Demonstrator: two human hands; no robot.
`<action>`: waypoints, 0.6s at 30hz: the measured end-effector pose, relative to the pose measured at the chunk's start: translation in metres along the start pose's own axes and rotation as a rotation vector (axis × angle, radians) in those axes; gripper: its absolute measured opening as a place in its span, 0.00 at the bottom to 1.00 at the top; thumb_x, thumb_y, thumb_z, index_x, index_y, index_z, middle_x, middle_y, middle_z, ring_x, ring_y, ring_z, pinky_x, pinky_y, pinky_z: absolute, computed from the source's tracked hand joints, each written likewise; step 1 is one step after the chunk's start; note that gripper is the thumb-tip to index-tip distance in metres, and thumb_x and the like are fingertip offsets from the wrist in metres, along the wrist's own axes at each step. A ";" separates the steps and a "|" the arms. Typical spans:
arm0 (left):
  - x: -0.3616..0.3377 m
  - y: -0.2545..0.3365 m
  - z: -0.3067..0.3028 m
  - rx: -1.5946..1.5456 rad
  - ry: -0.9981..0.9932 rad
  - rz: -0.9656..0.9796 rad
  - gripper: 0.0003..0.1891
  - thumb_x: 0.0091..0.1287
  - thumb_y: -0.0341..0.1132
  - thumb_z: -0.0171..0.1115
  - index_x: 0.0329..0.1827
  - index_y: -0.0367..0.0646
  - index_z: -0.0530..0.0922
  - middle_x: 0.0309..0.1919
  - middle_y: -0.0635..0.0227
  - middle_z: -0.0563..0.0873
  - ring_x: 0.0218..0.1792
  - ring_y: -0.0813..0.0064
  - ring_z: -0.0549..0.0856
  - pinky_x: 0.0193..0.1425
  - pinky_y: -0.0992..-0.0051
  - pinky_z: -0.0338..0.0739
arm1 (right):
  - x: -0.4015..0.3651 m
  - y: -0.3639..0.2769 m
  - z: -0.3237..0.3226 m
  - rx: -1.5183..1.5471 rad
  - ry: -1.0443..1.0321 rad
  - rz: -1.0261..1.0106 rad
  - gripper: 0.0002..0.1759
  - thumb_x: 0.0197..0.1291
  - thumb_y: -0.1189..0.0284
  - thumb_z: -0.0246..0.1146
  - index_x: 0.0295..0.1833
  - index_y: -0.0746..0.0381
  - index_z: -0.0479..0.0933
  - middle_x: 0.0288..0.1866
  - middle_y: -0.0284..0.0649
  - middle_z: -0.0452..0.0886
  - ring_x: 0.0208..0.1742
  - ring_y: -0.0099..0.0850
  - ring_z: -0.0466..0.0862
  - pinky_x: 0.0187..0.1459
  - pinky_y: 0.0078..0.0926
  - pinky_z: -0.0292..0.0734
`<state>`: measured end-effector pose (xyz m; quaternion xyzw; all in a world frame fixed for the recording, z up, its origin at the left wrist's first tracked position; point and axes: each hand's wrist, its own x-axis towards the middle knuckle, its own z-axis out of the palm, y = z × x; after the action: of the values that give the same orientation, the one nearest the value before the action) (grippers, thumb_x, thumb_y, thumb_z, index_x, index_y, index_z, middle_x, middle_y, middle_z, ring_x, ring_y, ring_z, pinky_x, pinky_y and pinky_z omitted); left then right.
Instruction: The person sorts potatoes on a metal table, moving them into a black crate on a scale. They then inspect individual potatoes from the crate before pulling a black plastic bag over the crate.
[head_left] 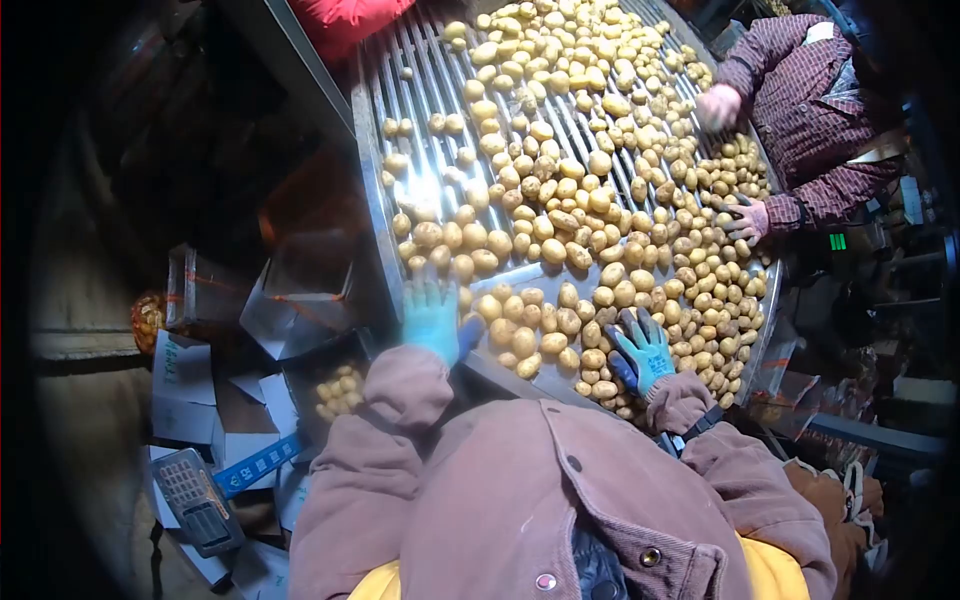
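Potatoes [553, 250] cover much of the metal roller table [425, 105] in front of me and bunch up at its near end. My left hand [430, 322], in a teal and blue glove, is at the table's near left edge. Its fingers stretch forward, a little blurred, beside several potatoes, and it holds nothing I can see. My right hand [642, 352], in the same kind of glove with dark, dirty fingertips, rests among the potatoes at the near edge. Its fingers are spread, with potatoes around and under them.
A co-worker in a checkered jacket [815, 100] reaches in from the right, both hands by the potatoes. Another person's red sleeve [345, 20] shows at upper left. Below left are cardboard boxes [185, 400], a scale [197, 500] and a container of potatoes [340, 390].
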<state>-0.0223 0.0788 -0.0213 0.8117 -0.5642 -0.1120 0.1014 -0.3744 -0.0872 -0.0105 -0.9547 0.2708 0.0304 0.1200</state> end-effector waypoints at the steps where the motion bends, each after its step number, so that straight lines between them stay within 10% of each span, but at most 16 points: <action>1: 0.006 -0.006 0.011 -0.031 -0.022 -0.001 0.41 0.65 0.48 0.64 0.77 0.39 0.58 0.78 0.44 0.50 0.76 0.43 0.56 0.78 0.48 0.48 | 0.009 0.002 0.013 0.010 0.009 -0.003 0.26 0.66 0.60 0.58 0.70 0.50 0.72 0.76 0.49 0.62 0.77 0.56 0.58 0.71 0.59 0.54; 11: 0.046 0.008 0.041 -0.359 -0.029 0.553 0.24 0.59 0.29 0.62 0.62 0.43 0.76 0.67 0.50 0.73 0.69 0.44 0.68 0.75 0.51 0.60 | 0.103 0.000 -0.025 0.252 0.273 -0.091 0.23 0.61 0.72 0.63 0.63 0.60 0.75 0.67 0.52 0.74 0.64 0.52 0.74 0.65 0.48 0.67; 15: 0.090 -0.029 -0.050 -0.079 0.288 0.174 0.25 0.53 0.26 0.63 0.58 0.46 0.79 0.53 0.58 0.81 0.51 0.53 0.80 0.57 0.57 0.74 | 0.163 -0.030 -0.057 0.287 0.295 -0.227 0.25 0.54 0.73 0.65 0.60 0.61 0.76 0.64 0.52 0.75 0.63 0.49 0.75 0.63 0.47 0.69; 18: 0.119 -0.064 -0.040 0.163 0.014 0.130 0.26 0.54 0.28 0.64 0.59 0.52 0.78 0.55 0.65 0.79 0.54 0.58 0.77 0.57 0.57 0.74 | 0.204 -0.033 -0.045 0.290 0.281 -0.246 0.26 0.55 0.72 0.66 0.61 0.60 0.75 0.64 0.51 0.76 0.64 0.49 0.75 0.64 0.48 0.68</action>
<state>0.0868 -0.0094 -0.0098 0.7799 -0.6220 -0.0530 0.0460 -0.1837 -0.1752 0.0155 -0.9480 0.1680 -0.1570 0.2199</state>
